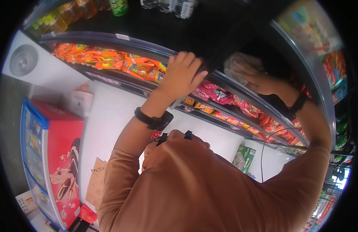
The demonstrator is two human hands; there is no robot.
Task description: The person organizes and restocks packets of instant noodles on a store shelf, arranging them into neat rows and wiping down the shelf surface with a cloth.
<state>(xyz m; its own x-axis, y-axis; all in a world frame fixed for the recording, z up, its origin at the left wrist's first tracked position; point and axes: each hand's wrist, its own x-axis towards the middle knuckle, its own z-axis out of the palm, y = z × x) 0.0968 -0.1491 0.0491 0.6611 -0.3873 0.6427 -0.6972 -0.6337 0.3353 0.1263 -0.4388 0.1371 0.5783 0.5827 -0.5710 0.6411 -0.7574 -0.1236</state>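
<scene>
My left hand (pixel 182 75) rests on the front edge of a dark shelf (pixel 148 43), fingers lying over the edge and thumb apart. It holds nothing that I can see. Farther right, my right hand (pixel 260 80) presses a crumpled grey cloth (pixel 242 63) against the dark shelf surface, its fingers stretched over the cloth. Orange snack packets (pixel 109 58) fill the tier below, left of my left hand. Pink packets (pixel 213 92) lie on that lower tier between my two hands.
Drink bottles (pixel 86 8) and a green bottle (pixel 119 7) stand at the far left of the shelf, with clear water bottles (pixel 184 7) farther right. A red display freezer (pixel 61 162) stands at left. A thin cable (pixel 262 154) hangs near my right arm. A green box (pixel 244 157) sits low.
</scene>
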